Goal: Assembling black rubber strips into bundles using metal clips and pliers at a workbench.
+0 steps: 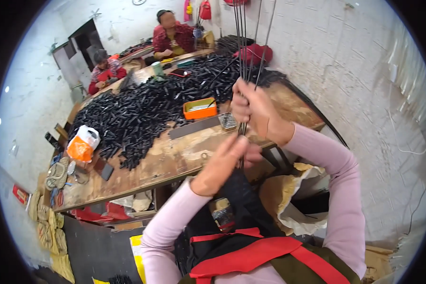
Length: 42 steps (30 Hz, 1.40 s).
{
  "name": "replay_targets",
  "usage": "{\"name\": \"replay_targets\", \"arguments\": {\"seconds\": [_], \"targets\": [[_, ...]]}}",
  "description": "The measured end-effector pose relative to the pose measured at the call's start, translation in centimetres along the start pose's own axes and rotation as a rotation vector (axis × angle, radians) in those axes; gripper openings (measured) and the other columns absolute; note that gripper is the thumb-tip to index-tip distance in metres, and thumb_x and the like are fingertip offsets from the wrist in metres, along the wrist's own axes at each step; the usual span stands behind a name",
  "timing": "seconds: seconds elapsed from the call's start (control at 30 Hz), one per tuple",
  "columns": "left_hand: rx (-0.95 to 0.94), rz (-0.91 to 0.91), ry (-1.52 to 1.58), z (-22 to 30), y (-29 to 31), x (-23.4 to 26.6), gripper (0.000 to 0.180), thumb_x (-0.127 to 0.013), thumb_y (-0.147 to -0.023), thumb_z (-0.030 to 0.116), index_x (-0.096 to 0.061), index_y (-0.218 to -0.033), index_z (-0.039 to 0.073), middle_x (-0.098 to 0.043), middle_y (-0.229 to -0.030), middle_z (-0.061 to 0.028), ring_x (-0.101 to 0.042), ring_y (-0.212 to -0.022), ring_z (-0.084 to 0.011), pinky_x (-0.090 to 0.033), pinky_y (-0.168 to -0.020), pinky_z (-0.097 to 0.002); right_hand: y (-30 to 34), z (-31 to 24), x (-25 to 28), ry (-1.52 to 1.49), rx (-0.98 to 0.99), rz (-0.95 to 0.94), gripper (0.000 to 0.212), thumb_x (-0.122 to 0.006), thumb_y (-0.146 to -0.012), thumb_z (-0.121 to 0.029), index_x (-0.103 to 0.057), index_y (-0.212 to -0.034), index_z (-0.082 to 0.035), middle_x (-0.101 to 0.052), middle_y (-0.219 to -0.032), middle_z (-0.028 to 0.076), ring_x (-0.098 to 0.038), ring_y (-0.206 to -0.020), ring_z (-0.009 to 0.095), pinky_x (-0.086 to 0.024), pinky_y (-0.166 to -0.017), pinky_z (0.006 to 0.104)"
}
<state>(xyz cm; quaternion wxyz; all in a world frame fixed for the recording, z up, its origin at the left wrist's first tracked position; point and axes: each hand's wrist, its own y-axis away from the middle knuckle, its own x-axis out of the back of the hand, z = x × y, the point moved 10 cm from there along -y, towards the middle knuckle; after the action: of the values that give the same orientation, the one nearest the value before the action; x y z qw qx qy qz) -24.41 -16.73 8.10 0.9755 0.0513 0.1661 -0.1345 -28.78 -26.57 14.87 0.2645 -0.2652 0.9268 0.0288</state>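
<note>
Both my hands are closed round a bundle of long, thin dark rods (243, 42) held upright in front of me. My right hand (258, 108) grips it higher up. Just below, my left hand (226, 158) wraps the lower part of the bundle, slightly blurred. The rods fan apart a little above my right hand and run out of the top of the view; their lower ends are hidden behind my left hand. Behind my hands, on the wooden table (175, 156), lies a large heap of short black pieces (142, 113).
An orange box (199, 109) and a small tray of metal bits (227, 121) stand beyond my hands. A white and orange plastic bag (84, 143) sits at the table's left. An open sack (293, 199) stands below right. Two people (175, 38) sit across the table.
</note>
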Motion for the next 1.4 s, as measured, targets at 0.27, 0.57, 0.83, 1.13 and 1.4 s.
{"name": "replay_targets", "arguments": {"seconds": [0.27,0.57,0.83,1.13,1.4], "targets": [[-0.083,0.280,0.093,2.1,7.7,4.6,0.033,-0.043,-0.104,0.040,-0.054,-0.112,0.010,-0.037,-0.060,0.0048,-0.028,-0.044,-0.0041,-0.023,-0.038,-0.0203,4.9,4.1,-0.9,0.468,-0.150,-0.592,0.036,-0.058,-0.098,-0.029,-0.063,-0.118,0.001,-0.069,-0.104,0.013,-0.067,-0.095,0.015,-0.055,-0.077,0.0274],[-0.099,0.099,-0.279,5.4,1.6,0.0,0.026,-0.047,-0.104,0.022,-0.055,-0.119,0.002,-0.049,-0.059,0.0003,-0.034,-0.040,-0.0046,-0.023,-0.038,-0.0198,-1.7,-7.2,38.5,1.880,0.230,0.695,0.022,-0.055,-0.087,-0.019,-0.068,-0.090,-0.002,-0.067,-0.093,0.021,-0.067,-0.086,0.039,-0.052,-0.078,0.0493],[-0.057,0.117,-0.063,2.4,-2.4,-0.6,0.031,-0.044,-0.105,0.028,-0.053,-0.121,0.002,-0.038,-0.062,0.0023,-0.031,-0.049,-0.0047,-0.025,-0.043,-0.0200,-2.6,-7.4,49.8,2.424,0.234,0.687,0.010,-0.060,-0.078,-0.009,-0.068,-0.077,-0.003,-0.067,-0.083,0.018,-0.068,-0.079,0.036,-0.054,-0.064,0.0459],[-0.029,0.062,-0.096,2.5,-1.5,-2.4,0.027,-0.046,-0.104,0.027,-0.053,-0.116,0.003,-0.034,-0.060,0.0036,-0.028,-0.045,-0.0039,-0.022,-0.039,-0.0189,-0.7,-13.1,46.6,2.128,0.152,0.680,0.020,-0.062,-0.073,-0.019,-0.068,-0.079,0.000,-0.068,-0.081,0.024,-0.066,-0.081,0.041,-0.052,-0.071,0.0493],[-0.146,0.112,-0.010,4.3,1.7,-1.6,0.027,-0.042,-0.106,0.024,-0.054,-0.117,0.002,-0.033,-0.061,0.0049,-0.027,-0.047,-0.0032,-0.021,-0.041,-0.0190,0.4,-16.1,42.7,2.017,0.381,0.787,0.021,-0.058,-0.078,-0.019,-0.068,-0.081,-0.001,-0.067,-0.084,0.024,-0.065,-0.081,0.043,-0.051,-0.074,0.0500]]}}
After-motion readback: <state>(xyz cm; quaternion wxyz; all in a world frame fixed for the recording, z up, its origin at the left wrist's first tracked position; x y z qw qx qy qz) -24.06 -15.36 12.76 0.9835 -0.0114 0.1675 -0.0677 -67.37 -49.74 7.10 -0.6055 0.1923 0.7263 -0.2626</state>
